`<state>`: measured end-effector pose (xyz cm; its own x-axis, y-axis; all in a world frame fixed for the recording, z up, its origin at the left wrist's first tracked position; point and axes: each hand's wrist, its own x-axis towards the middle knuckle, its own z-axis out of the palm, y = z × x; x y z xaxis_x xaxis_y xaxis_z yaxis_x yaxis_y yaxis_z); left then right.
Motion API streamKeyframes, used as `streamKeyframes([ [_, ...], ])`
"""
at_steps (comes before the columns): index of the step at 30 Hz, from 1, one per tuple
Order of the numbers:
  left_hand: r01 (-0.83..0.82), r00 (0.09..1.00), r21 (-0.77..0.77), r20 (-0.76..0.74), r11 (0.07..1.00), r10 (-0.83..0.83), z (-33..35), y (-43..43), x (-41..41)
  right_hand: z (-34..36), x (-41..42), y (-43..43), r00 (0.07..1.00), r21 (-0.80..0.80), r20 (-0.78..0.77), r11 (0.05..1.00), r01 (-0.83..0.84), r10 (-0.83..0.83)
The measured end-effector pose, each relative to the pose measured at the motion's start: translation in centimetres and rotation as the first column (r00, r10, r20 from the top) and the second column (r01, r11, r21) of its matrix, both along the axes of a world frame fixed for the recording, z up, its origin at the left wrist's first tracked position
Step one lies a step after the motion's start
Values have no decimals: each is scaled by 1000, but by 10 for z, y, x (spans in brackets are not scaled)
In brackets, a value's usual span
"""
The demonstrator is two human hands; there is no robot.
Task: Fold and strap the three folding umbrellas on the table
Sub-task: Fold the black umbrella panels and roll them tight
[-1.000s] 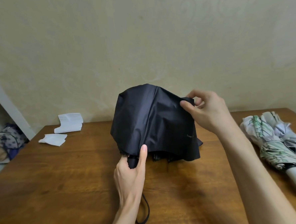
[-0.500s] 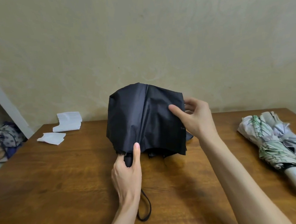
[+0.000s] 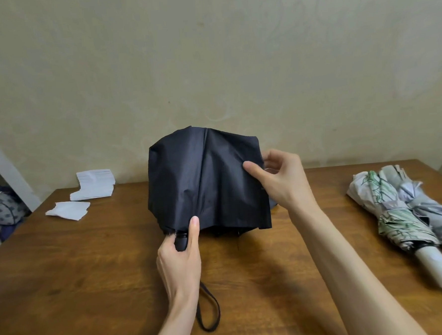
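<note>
A black folding umbrella stands over the middle of the wooden table, its loose canopy hanging wide. My left hand grips its black handle at the canopy's lower edge, thumb up against the cloth. A black wrist loop dangles below that hand. My right hand pinches a fold of the canopy at its right side. Two other umbrellas lie at the right: a leaf-patterned one with a white handle, and a pale grey one beside it.
White folded papers and a smaller white sheet lie at the table's back left. A white shelf edge and a patterned bag stand beyond the left edge. A beige wall rises behind the table.
My right hand has drawn the canopy's right flap inward, so the cloth hangs narrower. The umbrella and my left hand shifted slightly left and up.
</note>
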<state>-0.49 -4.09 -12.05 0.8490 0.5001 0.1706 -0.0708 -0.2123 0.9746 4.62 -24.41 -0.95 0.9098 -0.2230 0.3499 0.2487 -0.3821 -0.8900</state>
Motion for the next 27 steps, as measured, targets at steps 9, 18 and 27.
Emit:
streamKeyframes([
  [9,-9,1000,-57,12,998,9,5,-1,-2,12,-13,-1,991,208,24,969,-133,130],
  [18,28,999,-76,23,997,-26,8,-3,-5,18,-7,2,991,191,-1,973,132,-134],
  [27,86,996,-93,30,992,-84,10,-4,-7,19,8,-1,990,256,112,965,55,-87],
])
